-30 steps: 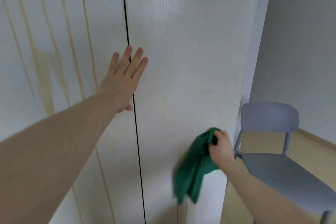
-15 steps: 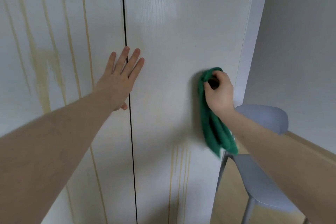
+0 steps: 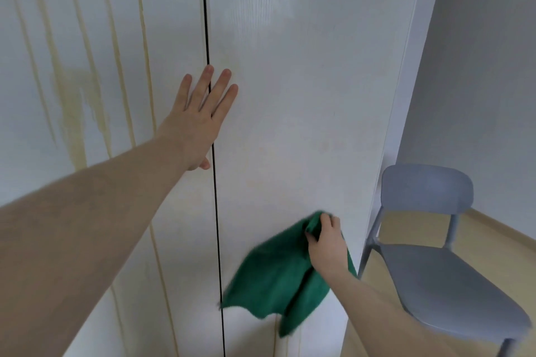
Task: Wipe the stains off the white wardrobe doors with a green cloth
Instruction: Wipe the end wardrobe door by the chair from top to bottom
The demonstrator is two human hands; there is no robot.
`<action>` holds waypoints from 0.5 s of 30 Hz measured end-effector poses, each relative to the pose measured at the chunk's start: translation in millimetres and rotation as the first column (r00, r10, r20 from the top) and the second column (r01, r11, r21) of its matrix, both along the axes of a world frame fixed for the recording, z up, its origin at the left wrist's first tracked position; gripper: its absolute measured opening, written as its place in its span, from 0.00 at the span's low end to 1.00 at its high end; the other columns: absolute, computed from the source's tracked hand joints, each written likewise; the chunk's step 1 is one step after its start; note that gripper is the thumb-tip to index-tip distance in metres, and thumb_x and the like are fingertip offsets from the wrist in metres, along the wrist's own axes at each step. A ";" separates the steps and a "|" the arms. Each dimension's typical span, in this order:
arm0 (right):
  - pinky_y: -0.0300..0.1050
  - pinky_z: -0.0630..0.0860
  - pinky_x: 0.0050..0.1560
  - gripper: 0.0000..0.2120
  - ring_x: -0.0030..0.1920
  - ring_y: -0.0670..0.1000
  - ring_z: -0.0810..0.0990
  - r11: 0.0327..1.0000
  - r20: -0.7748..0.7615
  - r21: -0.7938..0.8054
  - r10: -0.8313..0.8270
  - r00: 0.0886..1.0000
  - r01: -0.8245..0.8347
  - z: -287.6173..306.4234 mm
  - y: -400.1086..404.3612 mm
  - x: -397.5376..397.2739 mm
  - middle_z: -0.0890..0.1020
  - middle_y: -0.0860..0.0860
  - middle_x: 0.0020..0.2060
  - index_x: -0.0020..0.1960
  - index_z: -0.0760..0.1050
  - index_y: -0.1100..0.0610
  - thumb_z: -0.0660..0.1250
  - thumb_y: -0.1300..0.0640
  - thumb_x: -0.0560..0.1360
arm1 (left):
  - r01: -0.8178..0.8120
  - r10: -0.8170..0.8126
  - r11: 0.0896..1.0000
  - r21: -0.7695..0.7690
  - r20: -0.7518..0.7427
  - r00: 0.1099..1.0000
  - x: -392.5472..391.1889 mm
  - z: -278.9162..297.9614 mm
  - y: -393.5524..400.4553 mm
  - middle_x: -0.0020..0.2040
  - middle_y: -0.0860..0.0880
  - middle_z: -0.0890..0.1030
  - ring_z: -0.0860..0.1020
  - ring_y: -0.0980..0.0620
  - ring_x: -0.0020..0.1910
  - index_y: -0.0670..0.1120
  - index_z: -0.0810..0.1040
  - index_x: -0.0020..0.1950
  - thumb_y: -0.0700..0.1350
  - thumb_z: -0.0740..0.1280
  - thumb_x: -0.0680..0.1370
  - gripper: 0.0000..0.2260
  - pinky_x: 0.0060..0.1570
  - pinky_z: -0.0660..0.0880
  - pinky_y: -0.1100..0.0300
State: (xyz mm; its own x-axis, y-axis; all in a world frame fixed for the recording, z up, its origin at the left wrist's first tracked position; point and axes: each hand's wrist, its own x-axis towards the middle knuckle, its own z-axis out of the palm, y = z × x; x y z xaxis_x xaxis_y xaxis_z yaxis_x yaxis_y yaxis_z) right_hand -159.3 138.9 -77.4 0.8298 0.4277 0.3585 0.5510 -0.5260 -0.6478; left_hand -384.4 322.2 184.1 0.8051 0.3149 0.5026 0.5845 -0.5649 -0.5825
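Observation:
Two white wardrobe doors fill the view. The left door [image 3: 87,38] carries several yellowish drip streaks [image 3: 75,113] running down it. The right door [image 3: 304,81] looks mostly white, with faint streaks low down under the cloth. My left hand [image 3: 200,122] presses flat on the doors, fingers straight, across the dark gap between them. My right hand [image 3: 327,246] grips a bunched green cloth [image 3: 275,278] against the lower part of the right door. The cloth hangs and flares out to the left, blurred.
A grey-blue plastic chair [image 3: 443,269] stands on the light wood floor [image 3: 493,229] just right of the wardrobe's side edge [image 3: 406,66]. A pale wall [image 3: 487,66] runs behind it.
My right hand has swept the green cloth down the right door from mid height to low on the door. My left hand stays flat on the doors.

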 end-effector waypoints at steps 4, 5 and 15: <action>0.50 0.78 0.50 0.09 0.51 0.54 0.80 0.995 -0.096 -0.095 0.033 0.995 -0.042 -11.9 -12.9 -5.8 0.81 0.47 0.55 0.57 0.76 0.52 0.70 0.56 0.78 | 0.001 -0.001 1.000 -0.005 0.007 1.000 -0.2 0.0 -0.8 0.76 0.36 0.21 0.28 0.31 0.78 0.38 0.22 0.77 0.66 0.80 0.64 0.74 0.79 0.39 0.34; 0.52 0.80 0.49 0.07 0.48 0.53 0.81 0.999 -0.122 -0.022 0.021 0.992 -0.024 -6.0 -13.4 -9.4 0.82 0.47 0.49 0.53 0.77 0.51 0.69 0.58 0.77 | -0.001 0.001 1.000 -0.008 0.003 1.000 -1.1 0.5 -1.5 0.76 0.36 0.21 0.28 0.31 0.78 0.38 0.22 0.76 0.66 0.80 0.64 0.74 0.79 0.39 0.34; 0.37 0.81 0.48 0.06 0.44 0.42 0.82 0.813 0.038 0.557 0.179 0.983 -0.169 153.0 -1.2 -38.1 0.83 0.47 0.47 0.53 0.79 0.52 0.72 0.58 0.77 | 0.009 -0.009 1.000 0.011 0.012 1.000 -1.8 -1.5 0.2 0.77 0.35 0.22 0.31 0.31 0.79 0.37 0.23 0.77 0.67 0.80 0.63 0.75 0.79 0.39 0.34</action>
